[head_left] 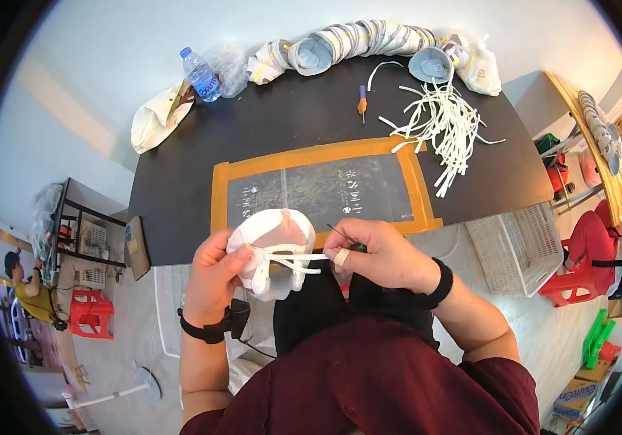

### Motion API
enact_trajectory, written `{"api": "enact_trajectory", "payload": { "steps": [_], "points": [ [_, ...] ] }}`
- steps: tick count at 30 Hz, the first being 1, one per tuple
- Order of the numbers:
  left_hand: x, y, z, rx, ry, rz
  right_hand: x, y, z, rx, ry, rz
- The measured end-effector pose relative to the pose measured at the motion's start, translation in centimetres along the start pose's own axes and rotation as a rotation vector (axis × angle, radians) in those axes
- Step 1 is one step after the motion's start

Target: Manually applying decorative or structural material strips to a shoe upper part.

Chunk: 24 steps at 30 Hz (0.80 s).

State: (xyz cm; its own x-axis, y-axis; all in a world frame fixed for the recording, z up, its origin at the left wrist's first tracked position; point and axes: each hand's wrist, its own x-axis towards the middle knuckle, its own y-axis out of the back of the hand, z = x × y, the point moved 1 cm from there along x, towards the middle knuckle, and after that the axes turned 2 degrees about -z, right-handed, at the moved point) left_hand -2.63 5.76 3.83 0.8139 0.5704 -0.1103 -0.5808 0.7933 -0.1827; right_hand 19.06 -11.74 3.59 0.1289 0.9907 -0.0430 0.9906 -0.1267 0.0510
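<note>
My left hand (213, 272) grips the edge of a white cap-like fabric piece (273, 226), thumb on the near side. The piece is held above my lap at the table's near edge, its opening facing up. Narrow white strips (293, 257) run across its side, and one loose end hangs to the right. With closed fingers, my right hand (380, 257) pinches the end of a strip. A thin dark-shafted tool (341, 234) with a bit of green handle also sits in that hand. The fingers hide most of the handle.
On the dark table (180, 181) lies a sheet (318, 185) edged with orange tape. Behind it are a purple-and-orange-handled tool (362, 101), a pile of white strips (445, 127), a row of nested caps (361, 40) and a water bottle (200, 76). A white crate (517, 250) stands at right.
</note>
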Motion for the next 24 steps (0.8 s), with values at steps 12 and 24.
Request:
{"api": "enact_trajectory", "payload": {
  "steps": [12, 24],
  "points": [
    [2.0, -0.1, -1.1, -0.269, -0.025, 0.081, -0.5, 0.9, 1.6, 0.308, -0.175, -0.193],
    [2.0, 0.1, -0.6, -0.269, 0.032, 0.058, 0.1, 2.1, 4.4, -0.108, -0.027, -0.054]
  ]
}}
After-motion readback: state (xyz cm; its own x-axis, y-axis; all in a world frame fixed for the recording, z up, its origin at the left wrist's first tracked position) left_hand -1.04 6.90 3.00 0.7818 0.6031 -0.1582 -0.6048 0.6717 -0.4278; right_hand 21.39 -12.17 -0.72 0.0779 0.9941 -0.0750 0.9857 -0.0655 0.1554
